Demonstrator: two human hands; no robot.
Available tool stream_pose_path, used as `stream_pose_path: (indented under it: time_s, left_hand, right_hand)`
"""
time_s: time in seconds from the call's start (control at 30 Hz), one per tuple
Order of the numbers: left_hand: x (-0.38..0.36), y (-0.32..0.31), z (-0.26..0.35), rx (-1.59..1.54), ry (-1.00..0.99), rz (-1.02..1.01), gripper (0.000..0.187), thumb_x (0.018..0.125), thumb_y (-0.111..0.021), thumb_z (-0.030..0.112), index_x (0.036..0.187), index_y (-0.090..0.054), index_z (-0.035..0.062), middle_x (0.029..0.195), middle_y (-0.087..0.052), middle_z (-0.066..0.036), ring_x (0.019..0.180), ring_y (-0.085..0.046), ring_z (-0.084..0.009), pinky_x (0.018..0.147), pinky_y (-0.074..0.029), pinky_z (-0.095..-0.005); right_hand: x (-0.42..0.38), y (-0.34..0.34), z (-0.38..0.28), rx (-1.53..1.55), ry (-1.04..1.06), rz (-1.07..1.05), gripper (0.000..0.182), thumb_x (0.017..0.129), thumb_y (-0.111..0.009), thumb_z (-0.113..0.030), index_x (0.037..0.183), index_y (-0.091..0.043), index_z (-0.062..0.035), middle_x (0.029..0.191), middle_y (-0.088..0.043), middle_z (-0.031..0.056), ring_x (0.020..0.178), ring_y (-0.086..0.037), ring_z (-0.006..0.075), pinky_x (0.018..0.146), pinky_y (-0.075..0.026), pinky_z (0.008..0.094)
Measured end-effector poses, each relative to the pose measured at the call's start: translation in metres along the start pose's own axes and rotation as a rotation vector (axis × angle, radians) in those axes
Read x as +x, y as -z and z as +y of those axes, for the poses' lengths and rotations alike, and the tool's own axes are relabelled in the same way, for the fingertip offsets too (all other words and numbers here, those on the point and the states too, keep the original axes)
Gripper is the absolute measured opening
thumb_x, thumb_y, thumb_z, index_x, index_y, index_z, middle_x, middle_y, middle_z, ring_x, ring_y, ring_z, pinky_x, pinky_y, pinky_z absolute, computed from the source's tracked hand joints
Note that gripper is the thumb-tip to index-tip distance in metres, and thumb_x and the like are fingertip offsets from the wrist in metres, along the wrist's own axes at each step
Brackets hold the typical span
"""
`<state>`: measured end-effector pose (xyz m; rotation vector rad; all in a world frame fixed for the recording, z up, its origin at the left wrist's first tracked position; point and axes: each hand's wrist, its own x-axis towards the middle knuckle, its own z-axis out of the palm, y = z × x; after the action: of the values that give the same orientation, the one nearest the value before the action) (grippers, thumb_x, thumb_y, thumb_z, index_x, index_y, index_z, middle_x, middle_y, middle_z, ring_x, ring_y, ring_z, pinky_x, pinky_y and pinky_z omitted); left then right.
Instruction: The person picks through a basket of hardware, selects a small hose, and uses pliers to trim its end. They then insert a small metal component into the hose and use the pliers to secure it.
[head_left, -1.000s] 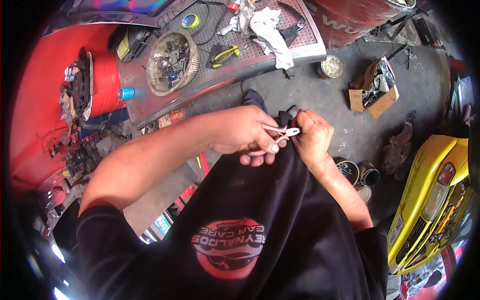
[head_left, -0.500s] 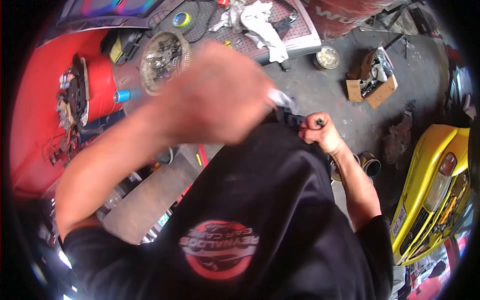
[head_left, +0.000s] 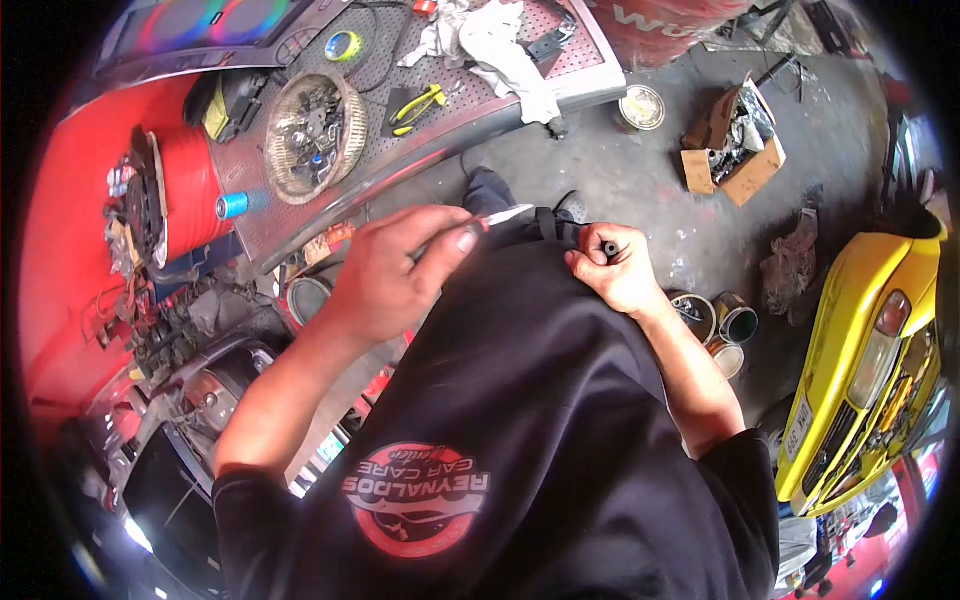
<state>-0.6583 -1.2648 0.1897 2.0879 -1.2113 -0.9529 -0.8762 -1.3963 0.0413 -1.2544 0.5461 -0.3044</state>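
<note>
My left hand [head_left: 395,268] is closed around the handle of a small knife [head_left: 508,214]. Its silver, pointed blade sticks out to the right, over the top edge of my black shirt. To the right, my right hand [head_left: 622,272] makes a fist around a thin black tube [head_left: 611,250], whose round end shows between thumb and fingers; the rest of it is hidden. The blade and the tube are apart. On the perforated metal bench [head_left: 400,165] beyond lie yellow pliers [head_left: 417,108].
The bench also bears a clear tray of small parts [head_left: 300,170], a blue can [head_left: 232,206], a tape roll [head_left: 343,45] and white cloth [head_left: 500,50]. An open cardboard box [head_left: 750,170], several tins and a yellow car bumper [head_left: 860,310] are to the right.
My left hand, blurred and raised close to the camera before, has dropped lower and shows clearly with the knife. My right hand keeps its grip on the black tube. The pliers have come into view.
</note>
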Motion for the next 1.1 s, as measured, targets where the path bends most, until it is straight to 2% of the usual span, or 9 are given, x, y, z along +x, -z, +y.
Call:
stream_pose_path:
  time_s: [0.07, 0.1, 0.2, 0.4, 0.6, 0.83, 0.93, 0.97, 1.1]
  left_hand:
    - [-0.002, -0.007, 0.001, -0.009, -0.07, 0.014, 0.02, 0.094, -0.066, 0.013, 0.106, -0.069, -0.0023, 0.093, -0.072, -0.013, 0.082, -0.069, -0.0202, 0.076, -0.053, -0.031]
    - [-0.002, -0.005, 0.011, -0.013, 0.037, -0.09, 0.019, 0.094, -0.066, 0.012, 0.105, -0.07, -0.0028, 0.092, -0.073, -0.015, 0.082, -0.071, -0.0216, 0.075, -0.054, -0.0331]
    - [-0.005, -0.017, 0.02, 0.064, -0.054, -0.104, 0.02, 0.093, -0.067, 0.017, 0.102, -0.07, -0.0013, 0.091, -0.072, -0.018, 0.082, -0.072, -0.0303, 0.073, -0.054, -0.0378]
    - [-0.003, -0.036, 0.025, 0.248, -0.083, -0.168, 0.021, 0.091, -0.069, 0.022, 0.094, -0.07, 0.0004, 0.082, -0.068, -0.021, 0.074, -0.067, -0.0394, 0.065, -0.054, -0.0456]
    - [-0.001, -0.042, 0.026, 0.327, -0.115, -0.181, 0.022, 0.092, -0.066, 0.024, 0.087, -0.066, 0.0021, 0.076, -0.066, -0.02, 0.071, -0.066, -0.0406, 0.064, -0.052, -0.0504]
    - [0.006, -0.044, 0.03, 0.458, -0.104, -0.329, 0.026, 0.093, -0.064, 0.027, 0.086, -0.066, 0.0026, 0.074, -0.066, -0.021, 0.073, -0.065, -0.0426, 0.066, -0.051, -0.0516]
    - [0.01, -0.044, 0.027, 0.217, 0.173, -0.385, 0.029, 0.094, -0.063, 0.028, 0.087, -0.07, 0.0009, 0.074, -0.067, -0.021, 0.071, -0.066, -0.0393, 0.066, -0.05, -0.0474]
    - [0.01, -0.052, 0.01, 0.063, 0.215, -0.332, 0.03, 0.094, -0.064, 0.028, 0.088, -0.073, -0.0004, 0.072, -0.068, -0.02, 0.068, -0.068, -0.0306, 0.065, -0.049, -0.043]
    - [0.017, -0.062, 0.012, -0.297, 0.512, -0.269, 0.028, 0.093, -0.066, 0.027, 0.084, -0.073, 0.0014, 0.067, -0.067, -0.016, 0.064, -0.066, -0.02, 0.064, -0.049, -0.0418]
  right_hand:
    - [0.002, -0.002, 0.003, -0.131, 0.015, -0.013, 0.04, 0.081, -0.067, 0.003, 0.062, -0.034, -0.0082, 0.059, -0.036, -0.0037, 0.059, -0.034, 0.0056, 0.052, -0.03, 0.0273]
    - [0.001, -0.003, 0.004, -0.195, 0.022, -0.018, 0.039, 0.081, -0.068, 0.002, 0.062, -0.035, -0.0077, 0.058, -0.036, -0.0028, 0.059, -0.034, 0.0058, 0.051, -0.03, 0.0278]
    - [0.002, -0.003, 0.001, -0.329, -0.005, -0.042, 0.036, 0.077, -0.07, -0.003, 0.062, -0.038, -0.0052, 0.055, -0.038, 0.0024, 0.053, -0.037, 0.0101, 0.049, -0.033, 0.0307]
    - [0.004, -0.011, -0.02, -0.559, -0.005, -0.012, 0.009, 0.067, -0.066, -0.004, 0.066, -0.057, -0.0026, 0.06, -0.058, 0.0122, 0.055, -0.06, 0.0262, 0.055, -0.047, 0.0367]
    - [0.001, -0.013, -0.014, -0.754, 0.097, 0.002, 0.006, 0.068, -0.066, -0.007, 0.073, -0.062, -0.0058, 0.071, -0.065, 0.0137, 0.071, -0.067, 0.0356, 0.064, -0.054, 0.0446]
    - [-0.004, -0.016, -0.021, -0.948, 0.09, -0.092, 0.005, 0.072, -0.066, -0.012, 0.076, -0.063, -0.0088, 0.075, -0.067, 0.0122, 0.073, -0.068, 0.0357, 0.067, -0.055, 0.0451]
    - [-0.008, -0.018, -0.021, -1.018, 0.1, -0.117, 0.006, 0.073, -0.067, -0.014, 0.078, -0.065, -0.0102, 0.077, -0.068, 0.0119, 0.074, -0.069, 0.0347, 0.069, -0.056, 0.0448]
    - [-0.008, -0.019, -0.022, -1.026, 0.109, -0.094, 0.006, 0.074, -0.067, -0.014, 0.079, -0.066, -0.0105, 0.077, -0.068, 0.0119, 0.075, -0.069, 0.0345, 0.069, -0.056, 0.0447]
    - [0.001, -0.018, -0.014, -1.107, 0.092, -0.015, 0.009, 0.075, -0.066, -0.014, 0.082, -0.068, -0.0113, 0.081, -0.07, 0.0121, 0.076, -0.069, 0.0343, 0.07, -0.056, 0.0452]
